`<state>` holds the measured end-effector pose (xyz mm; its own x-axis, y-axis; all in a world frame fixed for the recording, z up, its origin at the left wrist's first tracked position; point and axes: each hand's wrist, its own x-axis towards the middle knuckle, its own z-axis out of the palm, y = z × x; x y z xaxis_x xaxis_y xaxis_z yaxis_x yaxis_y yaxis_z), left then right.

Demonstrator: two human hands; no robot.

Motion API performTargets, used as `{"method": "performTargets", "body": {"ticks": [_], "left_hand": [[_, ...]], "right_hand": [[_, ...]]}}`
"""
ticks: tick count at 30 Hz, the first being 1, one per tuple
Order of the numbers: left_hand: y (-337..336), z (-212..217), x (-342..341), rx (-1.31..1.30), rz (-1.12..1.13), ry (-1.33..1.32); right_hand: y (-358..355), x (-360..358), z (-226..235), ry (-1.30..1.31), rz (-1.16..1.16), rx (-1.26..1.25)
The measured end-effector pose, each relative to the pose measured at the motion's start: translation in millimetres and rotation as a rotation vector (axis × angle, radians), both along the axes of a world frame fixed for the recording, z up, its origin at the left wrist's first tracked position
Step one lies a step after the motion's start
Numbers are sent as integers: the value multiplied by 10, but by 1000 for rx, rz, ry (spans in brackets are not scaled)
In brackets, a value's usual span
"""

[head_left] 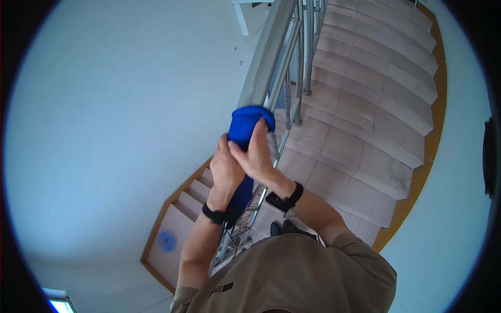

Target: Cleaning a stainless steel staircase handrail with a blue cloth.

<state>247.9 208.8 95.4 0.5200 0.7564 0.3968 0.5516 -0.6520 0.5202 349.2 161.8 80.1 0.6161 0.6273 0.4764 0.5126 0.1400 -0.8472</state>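
A blue cloth (pixel 241 127) is wrapped over the metal handrail (pixel 259 73) of the stair railing, and more of it hangs down below my hands. On the cloth's left side, my left hand (pixel 225 166) is closed around it and the rail. My right hand (pixel 255 155) grips the cloth from the right, thumb laid along the top near the far edge. The two hands touch, the right partly over the left. The rail under the cloth is hidden, as are most of my fingertips.
Tiled stairs (pixel 365 94) rise ahead on the right, edged by a brown border (pixel 439 104). Metal balusters (pixel 288 99) stand under the rail. Lower steps (pixel 190 195) lie beyond the railing at left, with a blue basin (pixel 166 241) on the landing. My shoes (pixel 284 227) are beside the railing.
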Motion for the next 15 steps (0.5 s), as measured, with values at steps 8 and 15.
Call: {"method": "performTargets", "body": {"ticks": [8, 15], "left_hand": [[311, 706, 641, -292, -169, -45], [475, 319, 341, -750, -450, -425]], "right_hand": [[595, 868, 562, 386, -21, 323], [527, 713, 305, 900, 205, 381]]}}
